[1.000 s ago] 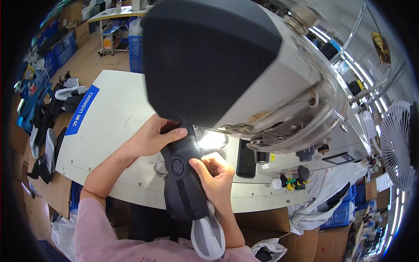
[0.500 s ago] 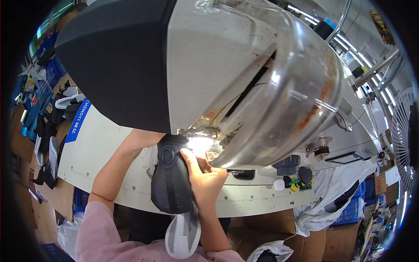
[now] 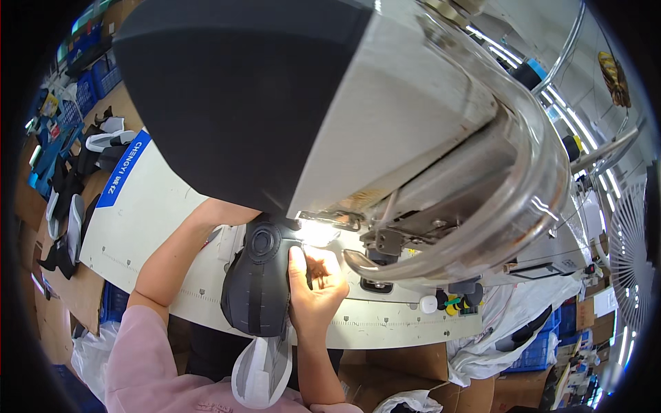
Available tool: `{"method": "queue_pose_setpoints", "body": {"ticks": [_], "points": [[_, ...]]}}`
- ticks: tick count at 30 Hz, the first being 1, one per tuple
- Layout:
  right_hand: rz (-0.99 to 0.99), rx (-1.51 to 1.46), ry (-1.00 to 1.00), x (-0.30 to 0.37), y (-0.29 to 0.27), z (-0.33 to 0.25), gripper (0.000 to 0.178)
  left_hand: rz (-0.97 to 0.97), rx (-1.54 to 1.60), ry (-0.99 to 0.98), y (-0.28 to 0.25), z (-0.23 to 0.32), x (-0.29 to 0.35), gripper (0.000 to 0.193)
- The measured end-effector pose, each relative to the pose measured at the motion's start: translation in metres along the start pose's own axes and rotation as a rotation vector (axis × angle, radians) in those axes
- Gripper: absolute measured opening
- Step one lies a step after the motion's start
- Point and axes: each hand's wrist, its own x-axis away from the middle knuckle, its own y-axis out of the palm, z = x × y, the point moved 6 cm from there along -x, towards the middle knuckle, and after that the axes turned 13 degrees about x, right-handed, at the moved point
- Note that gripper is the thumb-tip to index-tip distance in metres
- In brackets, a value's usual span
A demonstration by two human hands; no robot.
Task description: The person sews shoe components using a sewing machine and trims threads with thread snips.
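Note:
A black shoe upper (image 3: 258,292) with a round ribbed patch and a band down its middle lies over the front edge of a sewing machine's pale bed. Its white-and-grey end (image 3: 258,375) hangs below the edge in front of me. My right hand (image 3: 318,282) pinches the upper's right side, thumb on top and fingers curled, close to the bright lamp (image 3: 317,233). My left hand (image 3: 237,212) reaches to the upper's far left end; its fingers are hidden behind the large black-and-grey machine head (image 3: 241,96). The stitching point is not clearly visible.
A clear plastic guard (image 3: 544,199) curves round the machine head's right side. Several black-and-white shoe pieces (image 3: 72,220) lie at the left. Small spools and a white cap (image 3: 428,303) sit on the bed's right. White sacks, blue crates and cardboard boxes (image 3: 406,365) stand below; a fan (image 3: 630,234) is far right.
My view has shifted, so the machine head and guard look further right. The right hand's curled fingers now show beside the guard. The upper stays in much the same place under my hands.

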Motion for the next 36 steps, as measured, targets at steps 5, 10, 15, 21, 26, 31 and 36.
{"method": "queue_pose_setpoints", "body": {"ticks": [5,10,15,21,26,31,36], "points": [[0.023,0.159,-0.101,-0.001,-0.003,0.003,0.008,0.017,0.018,-0.007,-0.001,0.002,-0.001,0.020],[0.053,0.221,-0.147,-0.006,-0.004,0.005,0.007,0.048,0.034,-0.002,-0.001,0.001,-0.004,0.021],[0.060,0.229,-0.167,-0.010,-0.006,-0.001,0.007,0.077,0.045,-0.002,-0.001,0.001,-0.005,0.021],[0.089,0.312,-0.150,-0.013,-0.008,-0.011,0.013,0.104,0.042,0.001,-0.001,0.000,-0.006,0.022],[0.055,0.286,-0.073,-0.013,-0.010,-0.013,0.014,0.125,0.055,-0.006,-0.005,0.001,-0.005,0.023],[-0.096,0.262,0.043,-0.013,-0.016,-0.012,0.020,0.173,0.080,-0.004,-0.004,0.007,-0.002,0.023],[-0.208,0.315,-0.161,-0.019,-0.017,-0.036,0.046,0.217,0.077,-0.049,-0.008,0.021,0.023,0.027]]}}
